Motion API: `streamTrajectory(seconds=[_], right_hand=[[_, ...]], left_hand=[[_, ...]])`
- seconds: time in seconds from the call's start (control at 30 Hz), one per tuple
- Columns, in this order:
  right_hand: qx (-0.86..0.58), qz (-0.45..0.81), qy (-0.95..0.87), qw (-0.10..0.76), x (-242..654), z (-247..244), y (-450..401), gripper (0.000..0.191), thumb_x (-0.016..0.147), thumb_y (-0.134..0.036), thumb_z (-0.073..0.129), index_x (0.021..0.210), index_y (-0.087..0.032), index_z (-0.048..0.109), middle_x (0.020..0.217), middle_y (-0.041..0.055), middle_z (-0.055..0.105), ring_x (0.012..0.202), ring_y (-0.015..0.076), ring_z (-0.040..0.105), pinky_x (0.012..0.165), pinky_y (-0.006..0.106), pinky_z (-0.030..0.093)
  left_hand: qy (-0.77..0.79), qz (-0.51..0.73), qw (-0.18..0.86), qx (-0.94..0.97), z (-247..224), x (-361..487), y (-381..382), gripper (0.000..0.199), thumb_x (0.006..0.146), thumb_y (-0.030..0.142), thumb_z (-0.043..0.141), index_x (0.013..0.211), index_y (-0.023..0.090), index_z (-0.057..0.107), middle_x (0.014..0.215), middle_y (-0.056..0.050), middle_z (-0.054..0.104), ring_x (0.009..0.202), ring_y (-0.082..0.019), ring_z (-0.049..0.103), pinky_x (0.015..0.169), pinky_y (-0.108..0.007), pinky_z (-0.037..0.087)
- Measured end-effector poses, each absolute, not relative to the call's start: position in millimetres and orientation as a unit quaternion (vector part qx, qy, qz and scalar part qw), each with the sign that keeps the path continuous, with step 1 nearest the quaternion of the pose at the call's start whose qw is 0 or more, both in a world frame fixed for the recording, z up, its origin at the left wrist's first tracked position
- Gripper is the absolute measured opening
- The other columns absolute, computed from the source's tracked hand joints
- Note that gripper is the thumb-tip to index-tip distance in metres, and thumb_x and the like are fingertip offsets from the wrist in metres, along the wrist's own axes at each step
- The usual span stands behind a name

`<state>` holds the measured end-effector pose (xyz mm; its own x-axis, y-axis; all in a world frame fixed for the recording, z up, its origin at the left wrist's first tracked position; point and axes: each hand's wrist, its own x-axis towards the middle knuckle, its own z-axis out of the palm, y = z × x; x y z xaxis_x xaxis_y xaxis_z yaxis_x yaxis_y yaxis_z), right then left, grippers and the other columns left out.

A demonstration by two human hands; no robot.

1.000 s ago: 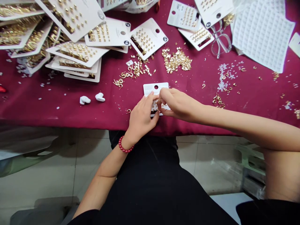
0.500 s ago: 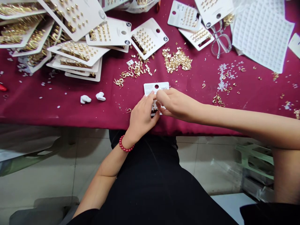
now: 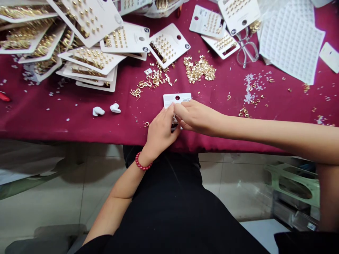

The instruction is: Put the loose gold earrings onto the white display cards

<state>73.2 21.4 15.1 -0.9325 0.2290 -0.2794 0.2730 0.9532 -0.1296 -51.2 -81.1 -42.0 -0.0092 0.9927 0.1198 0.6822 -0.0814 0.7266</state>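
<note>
A white earring card (image 3: 169, 100) with a dark hang hole lies flat near the table's front edge. My left hand (image 3: 160, 131), with a red bead bracelet (image 3: 143, 162) at the wrist, grips the card's left side, thumb across its lower edge. My right hand (image 3: 191, 114) is closed in a pinch over the card's middle. Whatever its fingertips hold is hidden. A single gold hook-shaped piece (image 3: 146, 124) lies left of my left hand. Beyond the card are a heap of small gold pieces (image 3: 200, 70) and a cluster of gold hooks (image 3: 143, 84).
Filled earring cards (image 3: 90, 60) are stacked at the back left. White earbuds (image 3: 98, 111) lie to the left. Eyeglasses (image 3: 247, 53) and printed sheets (image 3: 290, 46) are at the back right. A green stool (image 3: 293, 180) stands below the table.
The view has shifted slightly. Both hands stay on the card, and my right hand's fingers have moved very little over it.
</note>
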Motion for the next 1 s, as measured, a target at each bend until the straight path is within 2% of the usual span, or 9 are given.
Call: streamTrajectory(seconds=[0.17,0.37,0.57,0.77,1.0], right_hand=[[0.128,-0.08,0.976,0.157,71,25,21,0.016,0.087,-0.007,0.041,0.103,-0.01,0.041,0.083,0.0086,0.057,0.075,0.0158,0.047,0.067,0.03,0.032],[0.12,-0.114,0.98,0.111,77,25,27,0.018,0.086,-0.009,0.044,0.102,-0.012,0.037,0.082,0.0071,0.056,0.075,0.0156,0.046,0.068,0.029,0.034],[0.133,-0.133,0.976,0.109,78,24,27,0.016,0.087,-0.01,0.043,0.101,-0.013,0.035,0.083,0.0076,0.055,0.073,0.0155,0.046,0.067,0.029,0.035],[0.115,-0.121,0.982,0.084,81,23,28,0.018,0.088,-0.011,0.044,0.103,-0.013,0.036,0.083,0.0061,0.054,0.075,0.015,0.045,0.069,0.029,0.035],[0.135,-0.123,0.977,0.112,76,29,26,0.021,0.084,-0.008,0.045,0.101,-0.014,0.035,0.082,0.0069,0.056,0.074,0.0158,0.047,0.068,0.029,0.037]], left_hand=[[0.63,0.333,0.233,0.662,-41,-52,-81,0.053,0.081,0.019,0.059,0.131,0.019,0.041,0.134,-0.011,0.06,0.124,-0.025,0.057,0.1,-0.04,0.052],[0.63,0.329,0.244,0.66,-39,-52,-81,0.051,0.082,0.02,0.057,0.131,0.019,0.042,0.125,-0.009,0.064,0.117,-0.025,0.061,0.094,-0.036,0.053],[0.636,0.329,0.247,0.652,-40,-52,-81,0.047,0.083,0.023,0.057,0.128,0.023,0.044,0.123,-0.007,0.065,0.116,-0.025,0.061,0.093,-0.036,0.053],[0.636,0.326,0.244,0.655,-39,-52,-81,0.05,0.084,0.023,0.056,0.131,0.019,0.042,0.123,-0.009,0.065,0.116,-0.024,0.061,0.091,-0.034,0.053],[0.635,0.325,0.24,0.659,-39,-51,-81,0.053,0.084,0.021,0.056,0.134,0.02,0.041,0.122,-0.008,0.065,0.113,-0.024,0.062,0.089,-0.033,0.053]])
